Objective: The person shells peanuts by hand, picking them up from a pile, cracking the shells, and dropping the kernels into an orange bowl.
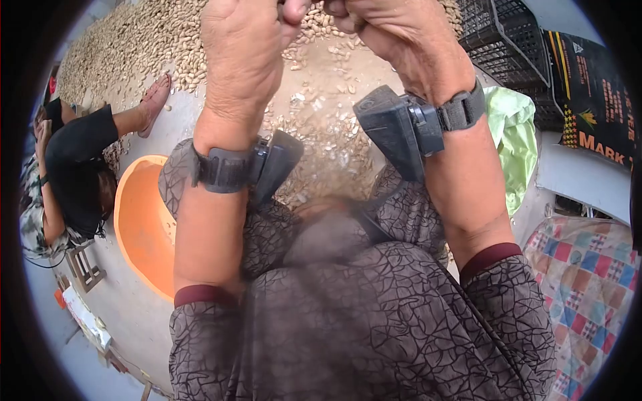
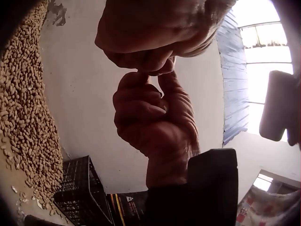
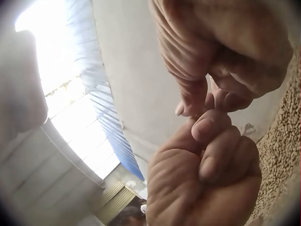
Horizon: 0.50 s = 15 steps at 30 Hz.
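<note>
Both hands are raised together at the top of the head view, the left hand (image 1: 242, 63) beside the right hand (image 1: 408, 43), fingertips cut off by the edge. In the left wrist view the left hand (image 2: 160, 28) meets the right hand (image 2: 157, 113) from above, thumbs and curled fingers pinching at one spot. The right wrist view has the right hand (image 3: 225, 52) over the left hand (image 3: 202, 179), tips touching. Whatever they pinch is small and almost wholly hidden; it looks like a peanut. Unshelled peanuts (image 1: 154, 43) cover the floor beyond.
Broken shells (image 1: 321, 140) litter the floor between the legs. An orange basin (image 1: 144, 227) stands at the left, near another seated person (image 1: 73, 160). Black crates (image 1: 511, 47), a green sack (image 1: 511, 140), a black printed bag (image 1: 592, 100) and a patchwork cloth (image 1: 582, 287) are at the right.
</note>
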Each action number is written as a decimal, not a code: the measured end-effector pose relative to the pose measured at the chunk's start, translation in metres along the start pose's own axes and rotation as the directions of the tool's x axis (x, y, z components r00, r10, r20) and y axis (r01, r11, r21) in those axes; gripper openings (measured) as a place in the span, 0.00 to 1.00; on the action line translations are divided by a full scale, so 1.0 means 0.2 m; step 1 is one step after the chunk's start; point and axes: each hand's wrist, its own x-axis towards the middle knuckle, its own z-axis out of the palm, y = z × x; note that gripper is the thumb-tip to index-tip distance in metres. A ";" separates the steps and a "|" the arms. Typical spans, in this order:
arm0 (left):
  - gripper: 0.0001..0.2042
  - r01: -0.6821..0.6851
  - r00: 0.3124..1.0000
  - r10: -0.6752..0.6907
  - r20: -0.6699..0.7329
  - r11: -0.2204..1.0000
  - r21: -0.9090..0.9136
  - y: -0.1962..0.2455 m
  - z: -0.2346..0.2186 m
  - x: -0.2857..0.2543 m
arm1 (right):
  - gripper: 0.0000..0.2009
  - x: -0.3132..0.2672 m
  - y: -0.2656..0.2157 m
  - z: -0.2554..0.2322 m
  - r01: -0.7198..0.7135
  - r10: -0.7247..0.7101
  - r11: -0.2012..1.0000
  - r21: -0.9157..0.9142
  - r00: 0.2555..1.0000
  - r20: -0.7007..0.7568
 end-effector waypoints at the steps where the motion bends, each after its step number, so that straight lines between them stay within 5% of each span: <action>1: 0.09 0.283 0.948 -0.315 -0.044 0.899 -0.335 0.03 0.00 -0.04 | 0.11 0.03 0.04 0.00 0.055 -0.061 0.994 0.093 0.996 0.066; 2: 0.09 0.474 0.803 -0.596 0.018 0.619 -0.626 0.08 -0.02 -0.04 | 0.11 0.02 0.04 0.02 0.102 -0.128 0.976 0.190 0.983 0.130; 3: 0.09 0.439 0.890 -0.454 0.044 0.826 -0.353 0.08 -0.07 -0.02 | 0.10 -0.01 0.03 0.01 0.093 -0.105 0.989 0.111 0.989 0.104; 4: 0.09 0.435 0.892 -0.450 0.039 0.831 -0.346 0.11 -0.08 -0.03 | 0.10 -0.02 0.02 0.03 0.099 -0.111 0.989 0.114 0.988 0.111; 6: 0.09 0.506 0.848 -0.526 0.064 0.769 -0.390 0.17 -0.09 -0.05 | 0.09 -0.05 0.01 0.06 0.126 -0.172 0.956 0.265 0.973 0.157; 10: 0.09 0.481 0.842 -0.539 0.020 0.734 -0.479 0.25 -0.05 -0.06 | 0.07 -0.08 0.08 0.07 0.285 -0.328 0.926 0.250 0.932 0.153; 12: 0.09 0.557 0.752 -0.659 -0.009 0.643 -0.526 0.24 -0.03 -0.07 | 0.06 -0.11 0.05 0.10 0.231 -0.234 0.968 0.100 0.972 0.018; 15: 0.10 0.621 0.717 -0.697 -0.005 0.642 -0.450 0.25 -0.01 -0.08 | 0.07 -0.21 -0.03 0.13 0.194 -0.195 0.981 -0.018 0.971 -0.140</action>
